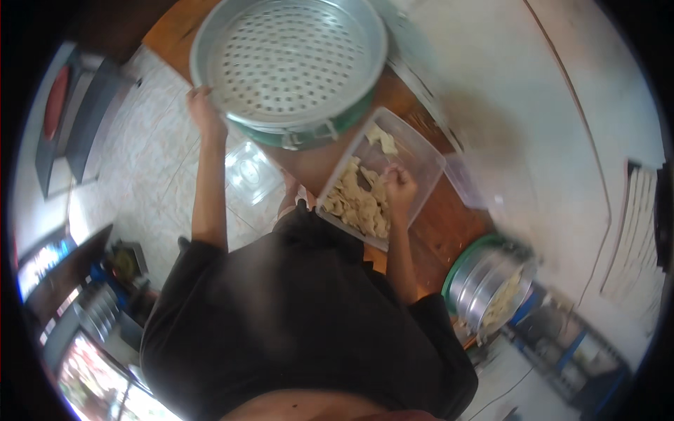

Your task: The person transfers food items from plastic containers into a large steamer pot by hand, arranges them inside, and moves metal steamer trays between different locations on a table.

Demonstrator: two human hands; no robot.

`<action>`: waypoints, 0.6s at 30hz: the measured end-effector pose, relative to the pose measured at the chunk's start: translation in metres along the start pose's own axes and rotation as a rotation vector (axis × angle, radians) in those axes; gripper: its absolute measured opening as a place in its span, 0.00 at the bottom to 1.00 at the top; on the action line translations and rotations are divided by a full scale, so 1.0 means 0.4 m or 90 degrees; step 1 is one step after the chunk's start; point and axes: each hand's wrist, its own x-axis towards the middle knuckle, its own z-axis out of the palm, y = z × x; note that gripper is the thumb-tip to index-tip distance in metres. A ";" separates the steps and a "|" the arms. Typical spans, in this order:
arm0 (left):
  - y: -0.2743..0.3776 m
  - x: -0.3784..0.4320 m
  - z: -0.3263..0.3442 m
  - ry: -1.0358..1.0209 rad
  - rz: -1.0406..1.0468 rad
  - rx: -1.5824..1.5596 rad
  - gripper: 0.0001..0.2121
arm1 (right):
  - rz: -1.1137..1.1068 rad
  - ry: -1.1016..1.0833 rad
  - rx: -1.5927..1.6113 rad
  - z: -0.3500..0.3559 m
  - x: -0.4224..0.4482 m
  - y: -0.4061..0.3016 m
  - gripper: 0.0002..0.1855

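Note:
A round aluminium steamer tray (288,63) with a perforated bottom stands ahead of me, over something green. My left hand (204,108) grips its rim at the near left. To the right, a clear plastic tub (424,142) holds a heap of pale, crinkled dough-like pieces (355,200). Inside the tub is my right hand (400,183), its fingers bunched just above the heap. Whether a piece sits between those fingertips is too blurred to tell. Another pale piece (383,139) lies apart near the tub's far end.
Tray and tub rest on a brown wooden table (442,231). At right, a stacked metal steamer (489,287) holds more pale pieces. A translucent lid (466,179) lies by the wall. On the tiled floor sits a clear plastic lid or container (253,171). Grey-blue shelving (568,342) stands lower right.

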 end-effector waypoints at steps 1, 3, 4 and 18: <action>0.000 -0.046 -0.017 0.014 0.028 -0.014 0.11 | 0.041 0.053 -0.121 -0.074 0.010 0.042 0.13; 0.064 -0.279 0.064 0.162 0.345 0.219 0.08 | 0.131 0.078 -0.204 -0.208 0.033 0.131 0.15; 0.066 -0.373 0.072 0.101 0.366 0.205 0.11 | 0.175 0.042 -0.162 -0.261 0.036 0.185 0.17; 0.047 -0.797 0.392 -0.588 0.527 0.355 0.19 | 0.442 -0.732 -0.287 -0.150 0.232 0.294 0.30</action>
